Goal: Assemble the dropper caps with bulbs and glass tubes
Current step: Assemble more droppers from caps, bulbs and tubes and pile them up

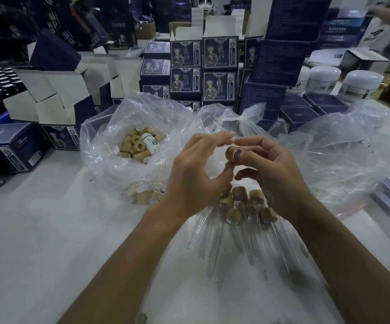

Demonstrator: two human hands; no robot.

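Both hands meet above the white desk (49,230), fingers curled toward each other around one wooden dropper cap (232,153): the right hand (275,174) pinches the cap between thumb and fingers, while the left hand (196,169) has its fingertips at the cap's near side, though whether they actually grip it cannot be told. Just below the hands, a cluster of finished droppers (243,204) lies on the desk, brown caps bunched together and clear glass tubes (250,244) fanning toward the viewer. To the left, an open clear plastic bag (109,146) holds loose pale wooden rings (138,146) and a small white tube with green print (150,141), its wording too blurred to read. A second crumpled clear bag (338,146) sits on the right. Behind stand stacked dark blue cartons (203,69) printed with a costumed figure and columns of Chinese text too small to read, open white-lined boxes (56,94) on the left, and white lidded jars (359,85) on the right
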